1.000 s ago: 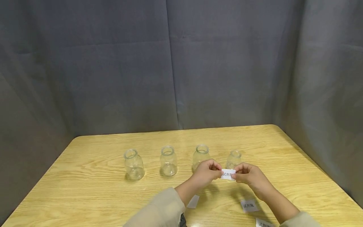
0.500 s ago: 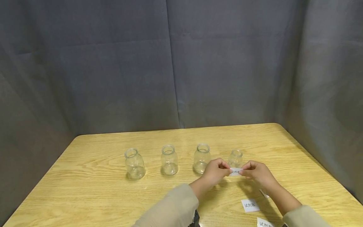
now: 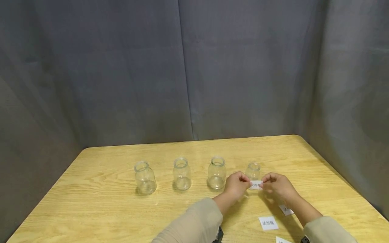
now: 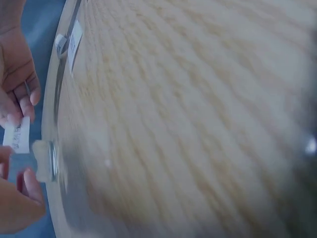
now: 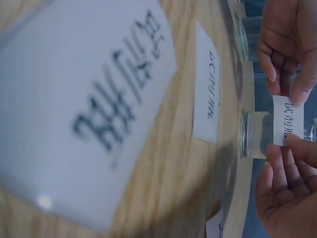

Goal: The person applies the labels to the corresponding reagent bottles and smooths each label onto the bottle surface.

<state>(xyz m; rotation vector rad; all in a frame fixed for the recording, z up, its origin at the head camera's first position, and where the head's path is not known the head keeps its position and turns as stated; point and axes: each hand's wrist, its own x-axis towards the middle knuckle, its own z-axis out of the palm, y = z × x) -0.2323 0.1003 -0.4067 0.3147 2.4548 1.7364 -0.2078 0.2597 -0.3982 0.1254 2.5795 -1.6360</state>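
— Head view, what have you got?
— I see left hand (image 3: 237, 185) and right hand (image 3: 278, 187) each pinching an end of one small white label (image 3: 256, 184), held just in front of the rightmost glass bottle (image 3: 253, 170) on the tabletop (image 3: 106, 209). Three more bottles (image 3: 181, 173) stand in the row.

— Left wrist?
— Blurred. Label (image 4: 16, 136) between fingertips, probably close to the bottle mouth.

— Right wrist?
— Label (image 5: 288, 120) pinched at both ends beside the bottle (image 5: 255, 134); spare labels (image 5: 208, 101) lie flat.
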